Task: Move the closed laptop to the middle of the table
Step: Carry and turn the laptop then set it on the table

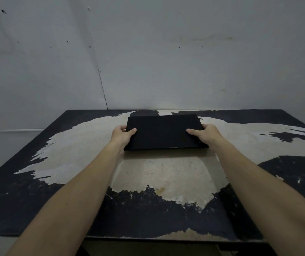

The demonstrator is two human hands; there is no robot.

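A closed black laptop (163, 132) is at the far middle of the worn table (74, 145), close to the back wall. Its near edge casts a shadow on the tabletop, so it looks slightly raised at the front. My left hand (122, 134) grips its left side, thumb on the lid and fingers under the edge. My right hand (204, 134) grips its right side the same way. Both forearms reach straight out across the table.
The tabletop is dark with large patches where the coating has peeled to a pale surface. A grey wall (148, 52) rises right behind the table's far edge. The table's near edge (166, 238) runs just below my forearms.
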